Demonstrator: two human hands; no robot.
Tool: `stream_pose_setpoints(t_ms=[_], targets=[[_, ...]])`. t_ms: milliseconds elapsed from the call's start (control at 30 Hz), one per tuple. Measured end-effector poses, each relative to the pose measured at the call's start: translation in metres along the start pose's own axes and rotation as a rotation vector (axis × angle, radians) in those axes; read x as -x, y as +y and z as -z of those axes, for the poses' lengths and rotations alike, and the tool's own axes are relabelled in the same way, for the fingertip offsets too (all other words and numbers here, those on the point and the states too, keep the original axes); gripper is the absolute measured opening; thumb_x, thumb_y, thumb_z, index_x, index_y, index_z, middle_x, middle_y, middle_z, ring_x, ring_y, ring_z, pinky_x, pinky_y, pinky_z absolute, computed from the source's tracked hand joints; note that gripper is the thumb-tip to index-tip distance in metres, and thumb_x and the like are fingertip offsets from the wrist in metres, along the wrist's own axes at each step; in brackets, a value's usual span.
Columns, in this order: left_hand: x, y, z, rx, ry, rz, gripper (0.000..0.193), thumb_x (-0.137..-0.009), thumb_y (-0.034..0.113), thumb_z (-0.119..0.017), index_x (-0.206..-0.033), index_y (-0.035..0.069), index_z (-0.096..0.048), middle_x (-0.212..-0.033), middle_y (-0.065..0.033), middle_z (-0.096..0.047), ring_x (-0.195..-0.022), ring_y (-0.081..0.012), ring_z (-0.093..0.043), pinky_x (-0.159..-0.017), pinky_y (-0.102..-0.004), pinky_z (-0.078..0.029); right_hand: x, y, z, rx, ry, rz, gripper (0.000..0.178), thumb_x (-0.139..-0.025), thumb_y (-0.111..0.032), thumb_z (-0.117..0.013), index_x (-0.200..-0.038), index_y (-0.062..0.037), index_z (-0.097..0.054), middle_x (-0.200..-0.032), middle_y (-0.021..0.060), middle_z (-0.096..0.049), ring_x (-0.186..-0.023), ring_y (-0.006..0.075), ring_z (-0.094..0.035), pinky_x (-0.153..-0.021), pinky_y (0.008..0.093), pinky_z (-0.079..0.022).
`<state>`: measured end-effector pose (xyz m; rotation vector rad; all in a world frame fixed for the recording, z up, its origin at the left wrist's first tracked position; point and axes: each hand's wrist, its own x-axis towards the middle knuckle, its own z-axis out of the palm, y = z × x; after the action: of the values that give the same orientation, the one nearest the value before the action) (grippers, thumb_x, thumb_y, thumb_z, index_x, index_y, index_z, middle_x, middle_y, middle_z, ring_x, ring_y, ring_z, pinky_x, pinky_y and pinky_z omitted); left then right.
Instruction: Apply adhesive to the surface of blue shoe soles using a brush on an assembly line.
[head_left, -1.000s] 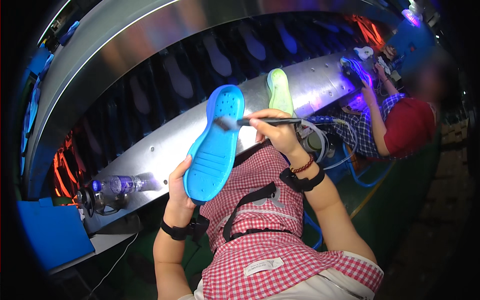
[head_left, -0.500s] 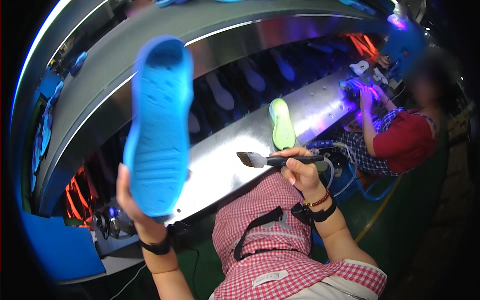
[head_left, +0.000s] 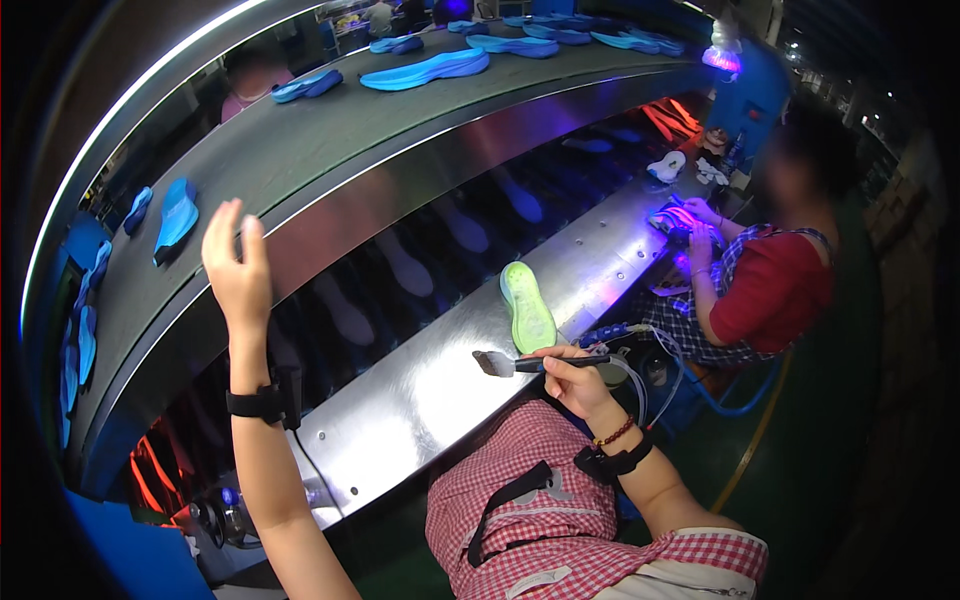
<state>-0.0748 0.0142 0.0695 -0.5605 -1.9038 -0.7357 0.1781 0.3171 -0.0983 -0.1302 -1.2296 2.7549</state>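
My left hand (head_left: 238, 265) is raised at the edge of the dark upper conveyor belt (head_left: 330, 165), fingers stretched out with nothing in them. A blue shoe sole (head_left: 177, 215) lies on the belt just beyond it, apart from the fingers. My right hand (head_left: 575, 382) grips the black handle of a brush (head_left: 500, 363), whose pale ferrule and dark bristles point left above the steel shelf (head_left: 380, 440). Right behind the brush, a yellow-green shoe sole (head_left: 528, 308) rests on the shelf.
Several blue soles (head_left: 425, 70) lie farther along the belt. Dark soles pass under it through a lower opening (head_left: 400, 260), with red glowing heaters (head_left: 155, 470) at its ends. A co-worker in a red top (head_left: 775, 275) handles a shoe part at right, near hoses (head_left: 730, 405).
My left hand has let go of the large blue sole and moved up and left to the belt. The right hand still holds the brush. The whole view has shifted.
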Motion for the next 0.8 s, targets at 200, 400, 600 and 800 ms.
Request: stream_pose_setpoints(t_ms=[200,400,600,800], targets=[[0.025,0.009,-0.027,-0.516,0.133,-0.146,0.026,-0.085,0.032,-0.052,-0.099,0.014,-0.063,-0.103,0.0011,-0.062,-0.1,-0.0169,-0.053,-0.09,-0.0329,-0.032,-0.001,0.005,0.009,0.02,0.123,0.027,0.02,-0.085,-0.008,-0.056,-0.103,0.0017,-0.059,-0.087,0.0074,-0.063,-0.054,0.0063,-0.051,-0.049,0.0165,-0.04],[0.031,0.006,-0.033,-0.558,0.228,-0.19,0.023,-0.086,0.027,-0.049,-0.098,0.014,-0.064,-0.1,0.0026,-0.063,-0.097,-0.0149,-0.054,-0.087,-0.0294,-0.032,-0.002,0.011,0.026,0.03,0.208,0.025,0.016,-0.085,-0.006,-0.054,-0.1,-0.0022,-0.06,-0.09,0.006,-0.062,-0.058,0.0082,-0.05,-0.053,0.0182,-0.042],[0.028,0.006,-0.034,-0.579,0.238,-0.229,0.022,-0.086,0.026,-0.049,-0.097,0.014,-0.064,-0.101,0.0029,-0.063,-0.096,-0.0136,-0.054,-0.085,-0.029,-0.032,-0.012,0.016,0.024,-0.015,0.283,0.014,0.018,-0.084,-0.009,-0.058,-0.1,-0.0015,-0.06,-0.08,0.0019,-0.059,-0.057,0.0075,-0.05,-0.052,0.0179,-0.039],[0.027,0.003,-0.037,-0.56,0.246,-0.255,0.022,-0.087,0.024,-0.049,-0.098,0.013,-0.064,-0.101,0.0023,-0.063,-0.096,-0.0133,-0.054,-0.084,-0.0288,-0.034,-0.016,0.015,0.018,-0.038,0.286,-0.02,0.019,-0.083,-0.01,-0.059,-0.101,-0.0018,-0.06,-0.07,-0.0017,-0.054,-0.057,0.0067,-0.05,-0.052,0.0176,-0.038]])
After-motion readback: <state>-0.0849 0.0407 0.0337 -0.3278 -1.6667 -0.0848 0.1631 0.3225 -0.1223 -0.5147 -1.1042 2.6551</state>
